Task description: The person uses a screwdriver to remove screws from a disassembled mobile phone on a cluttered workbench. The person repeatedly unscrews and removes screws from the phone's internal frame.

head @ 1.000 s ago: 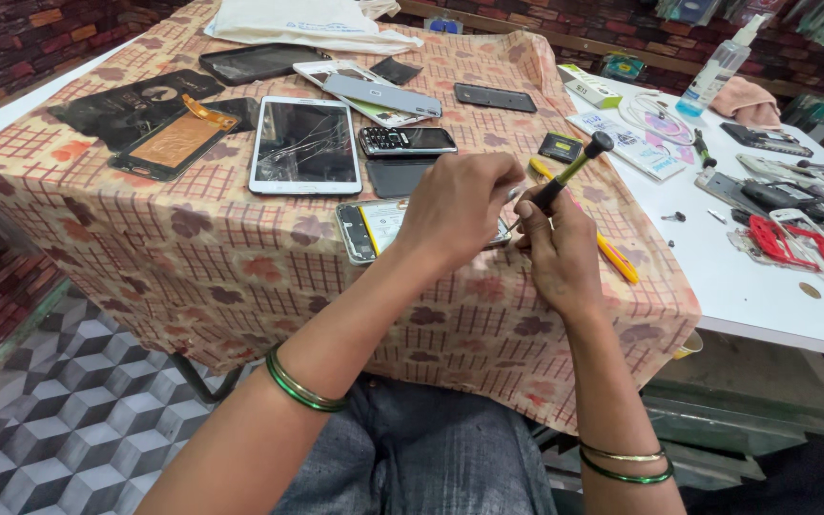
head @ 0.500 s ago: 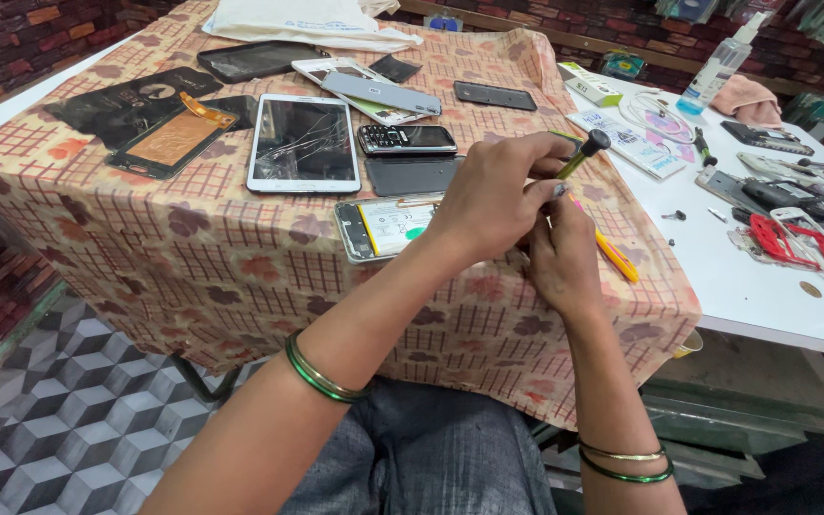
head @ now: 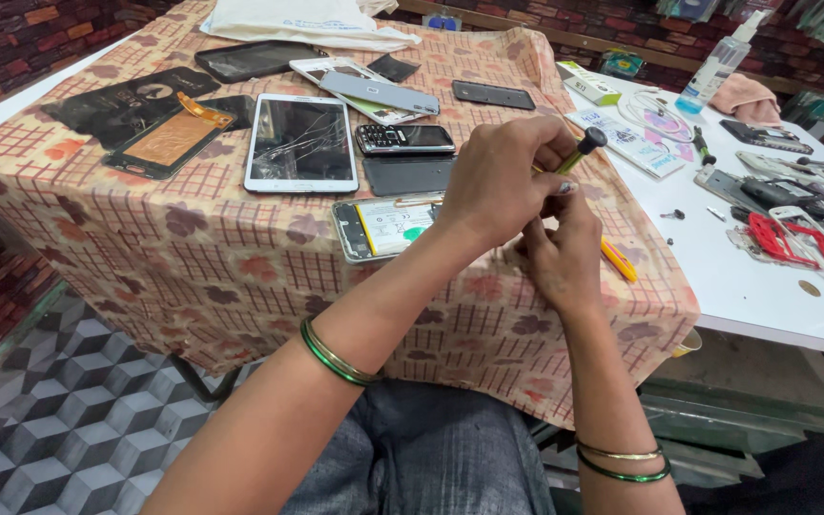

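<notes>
My left hand (head: 500, 181) reaches across from the left and grips a screwdriver (head: 584, 145) with a yellow-green handle and a black cap. Only the cap end shows past my fingers. My right hand (head: 557, 256) is curled just below it, with its fingertips pressed up against the tool's lower end. The tip and anything pinched there are hidden between my hands. Both hands hover over the right part of a patterned tablecloth (head: 240, 267). An opened phone (head: 383, 227) with its battery exposed lies just to their left.
A cracked white tablet (head: 299, 141), a keypad phone (head: 402, 139), dark phones and back covers lie on the cloth. A yellow tool (head: 619, 259) lies right of my hands. The white table (head: 765, 286) at right holds screws, red pliers (head: 793, 240), parts and a spray bottle (head: 712, 67).
My left hand has slid up and to the right along the screwdriver, covering more of its handle. My right hand stayed beneath it, shifting only slightly.
</notes>
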